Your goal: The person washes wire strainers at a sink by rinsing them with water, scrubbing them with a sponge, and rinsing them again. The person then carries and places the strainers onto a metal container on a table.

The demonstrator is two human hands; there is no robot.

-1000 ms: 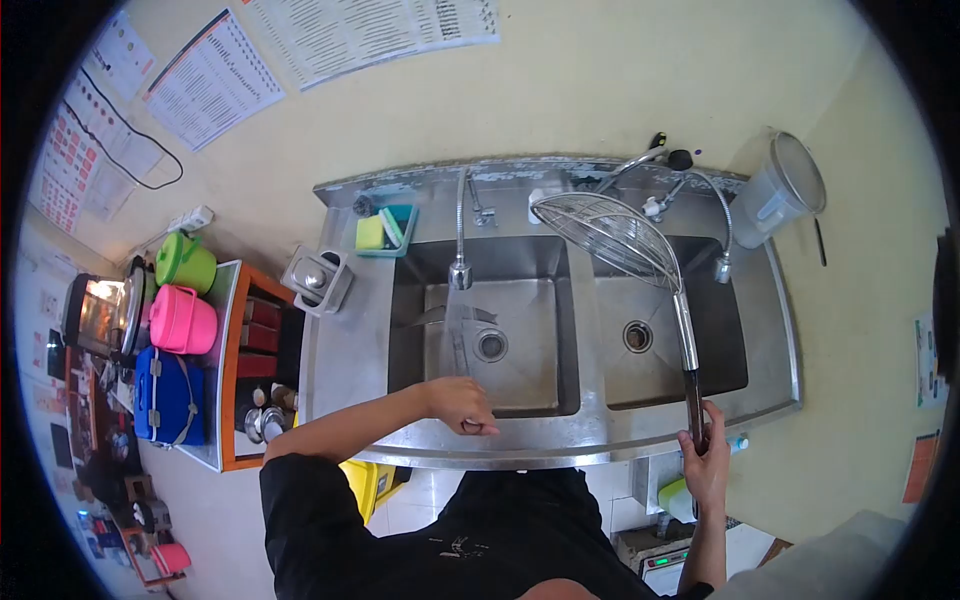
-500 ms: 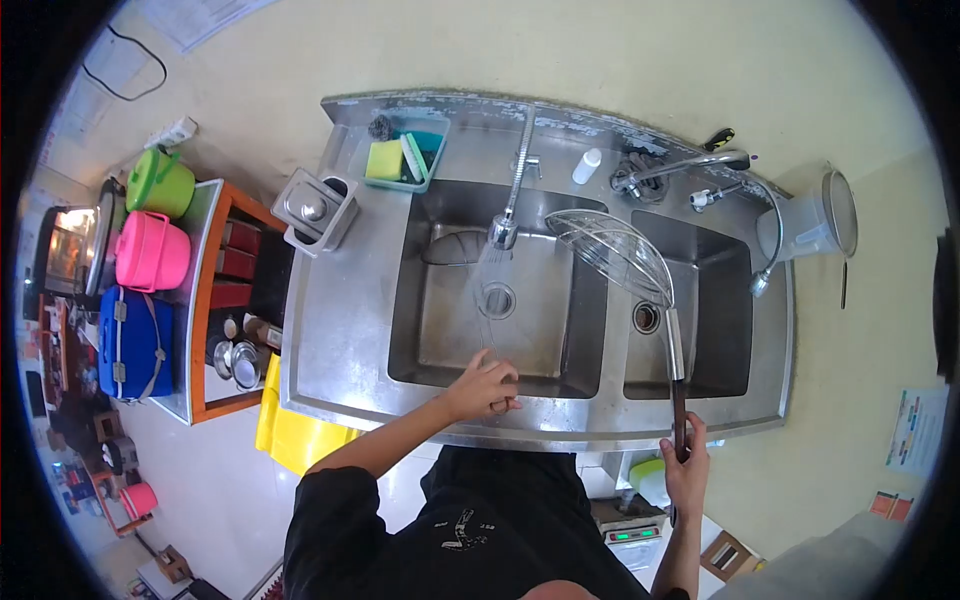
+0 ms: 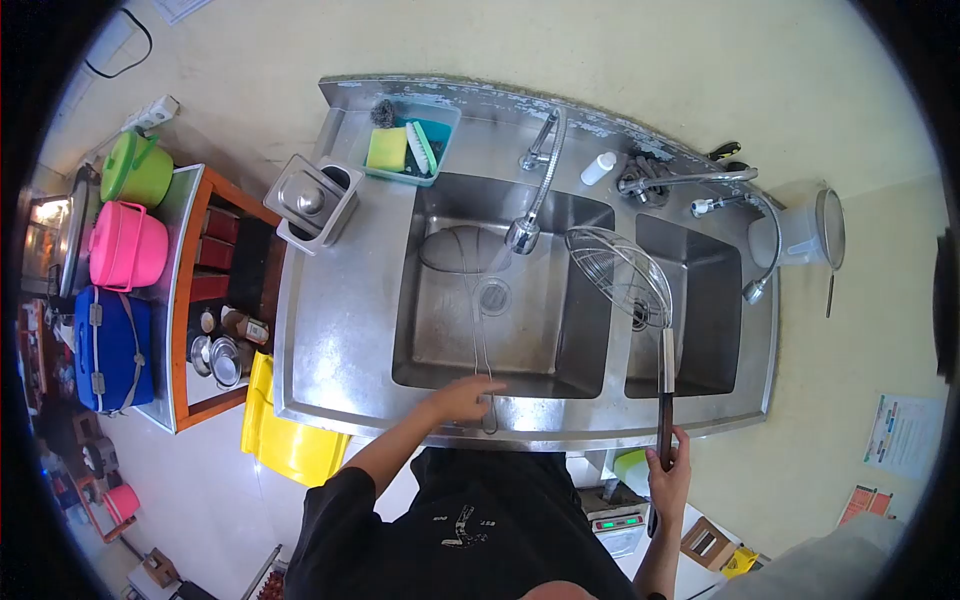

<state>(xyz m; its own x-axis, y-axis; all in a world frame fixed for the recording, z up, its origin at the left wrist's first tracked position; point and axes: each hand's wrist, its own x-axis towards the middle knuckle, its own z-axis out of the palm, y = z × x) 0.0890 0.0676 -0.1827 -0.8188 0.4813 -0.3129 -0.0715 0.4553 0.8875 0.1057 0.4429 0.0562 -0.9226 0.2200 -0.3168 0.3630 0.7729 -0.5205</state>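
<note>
My right hand (image 3: 670, 472) is wrapped round the dark handle of a large wire skimmer (image 3: 622, 276), whose basket hangs over the divider between the two basins. My left hand (image 3: 462, 398) is at the front edge of the left basin, its fingers closed at the thin wire handle of a strainer (image 3: 465, 250). The strainer's round mesh head lies at the back left of that basin, and the end of its handle sticks out below my fingers. A flexible faucet (image 3: 523, 234) hangs above the left basin with no water showing.
On the sink ledge are a teal tray (image 3: 440, 118) with a sponge and brush, steel containers (image 3: 312, 202) and a white bottle (image 3: 599, 168). A clear pitcher (image 3: 795, 238) stands at the right. Left are a shelf (image 3: 190, 300) and a yellow bin (image 3: 290, 440).
The water from the left faucet has stopped, and its head has swung right. My left hand has closed at the strainer handle. The skimmer, in my right hand, is more upright.
</note>
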